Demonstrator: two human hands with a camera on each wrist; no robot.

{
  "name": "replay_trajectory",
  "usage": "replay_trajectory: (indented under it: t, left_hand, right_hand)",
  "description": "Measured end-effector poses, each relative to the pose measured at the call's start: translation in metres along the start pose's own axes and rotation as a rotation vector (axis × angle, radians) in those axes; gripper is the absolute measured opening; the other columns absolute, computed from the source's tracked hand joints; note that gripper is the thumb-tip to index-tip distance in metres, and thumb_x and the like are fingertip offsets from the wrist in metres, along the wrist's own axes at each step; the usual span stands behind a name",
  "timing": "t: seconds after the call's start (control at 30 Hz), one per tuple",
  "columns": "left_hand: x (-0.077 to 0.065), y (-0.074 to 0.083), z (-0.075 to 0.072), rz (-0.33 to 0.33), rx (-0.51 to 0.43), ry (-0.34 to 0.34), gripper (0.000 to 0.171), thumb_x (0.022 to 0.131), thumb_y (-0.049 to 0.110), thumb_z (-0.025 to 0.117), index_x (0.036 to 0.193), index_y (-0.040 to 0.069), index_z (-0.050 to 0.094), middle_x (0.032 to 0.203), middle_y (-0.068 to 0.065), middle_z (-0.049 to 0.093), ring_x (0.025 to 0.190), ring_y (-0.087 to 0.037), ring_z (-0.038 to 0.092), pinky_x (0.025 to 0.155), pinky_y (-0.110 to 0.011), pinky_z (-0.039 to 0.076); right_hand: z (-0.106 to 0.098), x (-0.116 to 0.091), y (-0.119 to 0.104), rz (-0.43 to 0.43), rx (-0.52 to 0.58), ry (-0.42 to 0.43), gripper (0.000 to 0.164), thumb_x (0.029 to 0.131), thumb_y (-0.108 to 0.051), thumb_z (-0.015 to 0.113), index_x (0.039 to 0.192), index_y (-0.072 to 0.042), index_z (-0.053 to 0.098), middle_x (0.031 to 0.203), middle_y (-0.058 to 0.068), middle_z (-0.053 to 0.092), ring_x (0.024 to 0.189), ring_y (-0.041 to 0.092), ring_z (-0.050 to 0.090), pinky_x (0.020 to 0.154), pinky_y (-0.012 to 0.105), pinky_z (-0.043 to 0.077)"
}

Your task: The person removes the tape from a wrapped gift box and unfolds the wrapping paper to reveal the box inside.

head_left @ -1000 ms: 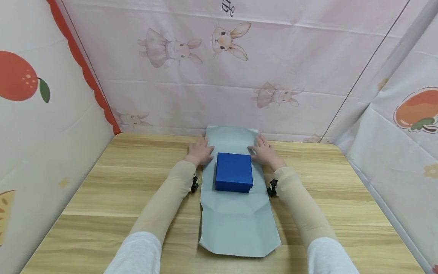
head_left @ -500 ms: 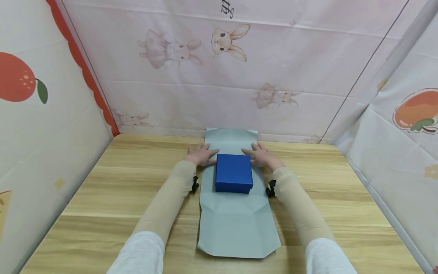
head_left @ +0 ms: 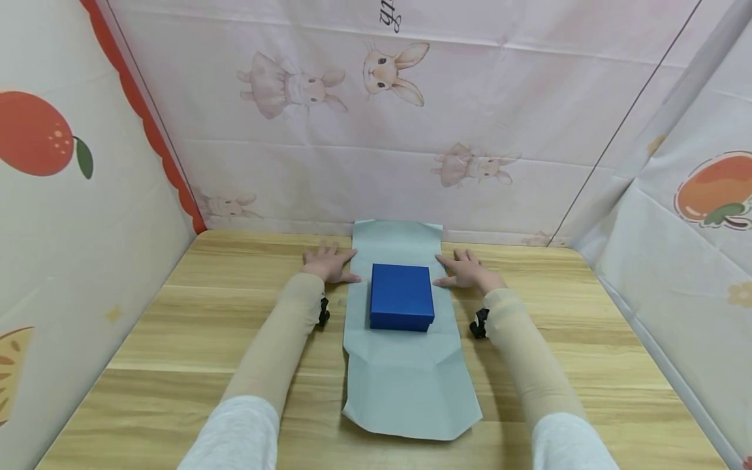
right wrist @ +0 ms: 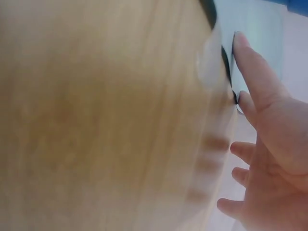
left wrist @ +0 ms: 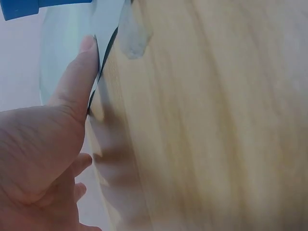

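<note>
A blue lidded box [head_left: 402, 294] sits on a long pale blue-green sheet of paper [head_left: 405, 398], its creases showing in front of the box. To the left, my left hand [head_left: 330, 264] is spread, with thumb and forefinger over the sheet's left edge. My right hand [head_left: 467, 270] lies spread on the opposite side, thumb and forefinger at the right edge. Neither hand touches the box. In the left wrist view the thumb [left wrist: 79, 72] lies along the paper's edge; the right wrist view has the right thumb [right wrist: 255, 67] over the paper, other fingers apart.
The wooden table [head_left: 205, 326] extends to both sides of the paper. A printed rabbit cloth [head_left: 352, 163] hangs behind its far edge, with fruit-patterned cloths at left and right. The paper's far end reaches that back cloth. Its near corners lift slightly.
Both hands first slid inward and nearer along the paper's edges, close to the box, then moved apart outward. The box stays in place; the paper's near end shifts slightly.
</note>
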State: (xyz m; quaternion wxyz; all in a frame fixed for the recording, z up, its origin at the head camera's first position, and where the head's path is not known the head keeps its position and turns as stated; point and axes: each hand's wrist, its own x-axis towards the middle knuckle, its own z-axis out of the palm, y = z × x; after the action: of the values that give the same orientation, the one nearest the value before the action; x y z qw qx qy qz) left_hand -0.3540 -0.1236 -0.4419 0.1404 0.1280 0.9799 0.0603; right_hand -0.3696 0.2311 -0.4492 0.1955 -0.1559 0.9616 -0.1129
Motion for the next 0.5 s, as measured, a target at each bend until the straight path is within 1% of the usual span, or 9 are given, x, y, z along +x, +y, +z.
replay_trajectory:
  t: [0.17,0.2,0.3,0.5]
  left_hand:
    - [0.002,-0.001,-0.001,-0.014,-0.01,0.006,0.084,0.088,0.067,0.054,0.156,0.033,0.02,0.164,-0.019,0.008,0.149,-0.047,-0.004,0.109,-0.078,0.005]
    - [0.002,-0.001,0.0,-0.022,-0.014,0.002,0.083,0.088,0.066,0.054,0.156,0.033,0.019,0.164,-0.019,0.007,0.149,-0.046,-0.006,0.109,-0.077,0.003]
    - [0.004,-0.003,0.002,-0.025,-0.011,-0.002,0.083,0.088,0.066,0.053,0.156,0.033,0.018,0.164,-0.019,0.006,0.149,-0.046,-0.005,0.109,-0.077,0.003]
    - [0.003,-0.01,0.006,-0.022,-0.002,0.006,0.085,0.087,0.069,0.052,0.156,0.033,0.018,0.163,-0.019,0.009,0.15,-0.046,-0.002,0.11,-0.076,0.005]
  right_hand:
    - [-0.002,0.0,0.0,0.009,-0.007,0.007,0.083,0.092,-0.06,0.053,0.157,-0.026,0.015,0.162,0.025,-0.001,0.147,0.051,-0.008,0.113,0.072,0.004]
    - [-0.002,0.0,0.0,0.009,-0.008,0.009,0.083,0.092,-0.06,0.054,0.157,-0.026,0.016,0.162,0.025,0.0,0.147,0.051,-0.008,0.113,0.072,0.004]
    - [-0.002,0.0,0.0,0.013,-0.012,0.007,0.084,0.091,-0.06,0.054,0.157,-0.025,0.016,0.162,0.025,0.0,0.147,0.051,-0.008,0.113,0.072,0.004]
    - [-0.002,-0.002,0.005,0.009,-0.04,0.018,0.084,0.092,-0.057,0.056,0.157,-0.019,0.019,0.161,0.027,0.003,0.146,0.053,-0.005,0.113,0.071,0.007]
